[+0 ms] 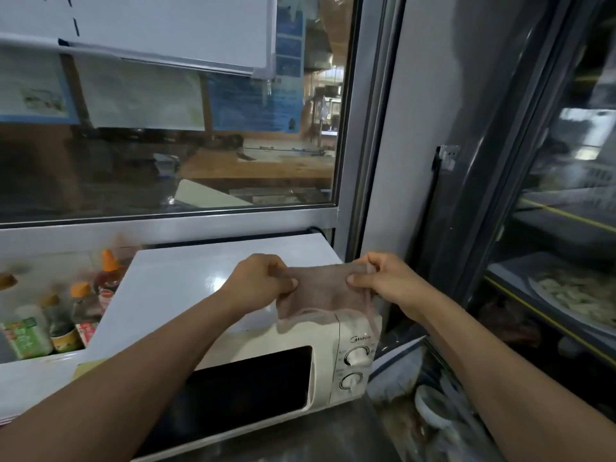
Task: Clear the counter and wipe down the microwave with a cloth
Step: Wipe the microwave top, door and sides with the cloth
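- Left hand (258, 278) pinches the brown cloth's (320, 291) left edge above the microwave (266, 361).
- Right hand (383, 278) pinches its right edge, above the microwave's dials (355, 368).

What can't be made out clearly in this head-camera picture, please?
- Bottles, head view: labels blurred, unreadable.
- Microwave dial markings: too small; its brand badge partly veiled by the cloth.
- Cloth corners: hidden inside the left hand and right hand.
- Fridge shelves: reflections obscure the contents.

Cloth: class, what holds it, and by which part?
Both hands pinch the cloth along its top edge: left hand at the left corner, right hand at the right.
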Motion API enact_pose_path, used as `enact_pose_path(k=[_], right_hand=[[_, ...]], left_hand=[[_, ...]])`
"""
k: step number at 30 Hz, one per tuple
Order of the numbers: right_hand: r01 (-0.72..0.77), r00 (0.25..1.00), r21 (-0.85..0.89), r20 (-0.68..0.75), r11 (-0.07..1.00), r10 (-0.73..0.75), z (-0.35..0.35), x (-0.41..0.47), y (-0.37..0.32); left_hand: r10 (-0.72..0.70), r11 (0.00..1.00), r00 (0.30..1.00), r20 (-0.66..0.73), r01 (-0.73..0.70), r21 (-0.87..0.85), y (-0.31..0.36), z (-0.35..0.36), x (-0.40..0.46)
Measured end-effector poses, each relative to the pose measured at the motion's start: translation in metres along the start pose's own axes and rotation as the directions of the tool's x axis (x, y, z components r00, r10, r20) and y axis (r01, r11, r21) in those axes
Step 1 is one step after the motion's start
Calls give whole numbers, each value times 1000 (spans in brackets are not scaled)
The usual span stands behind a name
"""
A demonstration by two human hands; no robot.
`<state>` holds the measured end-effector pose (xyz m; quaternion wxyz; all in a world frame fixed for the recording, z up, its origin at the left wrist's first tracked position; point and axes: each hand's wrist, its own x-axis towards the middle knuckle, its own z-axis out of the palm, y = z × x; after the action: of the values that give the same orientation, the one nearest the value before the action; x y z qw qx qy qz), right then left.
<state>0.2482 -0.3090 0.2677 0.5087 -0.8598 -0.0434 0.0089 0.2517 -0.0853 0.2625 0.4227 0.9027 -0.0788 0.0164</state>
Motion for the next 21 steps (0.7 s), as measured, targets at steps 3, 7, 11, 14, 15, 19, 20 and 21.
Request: enact_pose_path(k=[3, 7, 11, 14, 15, 19, 20, 21], right_hand=[[-46, 998, 104, -29, 994, 49, -13, 18, 6], [-49, 976, -89, -216, 995, 29, -21, 63, 23], [-25, 963, -288, -264, 957, -54, -21, 111, 42], [-42, 966, -363, -254, 931, -56, -13, 139, 54], [-63, 969, -446, -242, 893, -52, -9, 145, 57], [-123, 958, -637, -276, 761, -77, 12, 148, 64], [-139, 959, -611, -278, 779, -48, 19, 145, 65], [-158, 966, -575, -259, 803, 4, 26, 142, 67]], left_hand=[[-23, 989, 1000, 19, 26, -149, 6, 7, 16], [-91, 967, 995, 34, 97, -235, 15, 27, 43], [-156, 965, 986, 59, 164, -203, 11, 49, 74], [-163, 986, 986, 23, 164, -32, -1, 56, 95], [-153, 985, 988, 0, 152, 79, -7, 56, 100], [-102, 930, 992, -76, 122, 347, -28, 53, 114], [-98, 914, 991, -91, 126, 386, -32, 53, 117], [-98, 900, 990, -104, 132, 416, -36, 52, 121]])
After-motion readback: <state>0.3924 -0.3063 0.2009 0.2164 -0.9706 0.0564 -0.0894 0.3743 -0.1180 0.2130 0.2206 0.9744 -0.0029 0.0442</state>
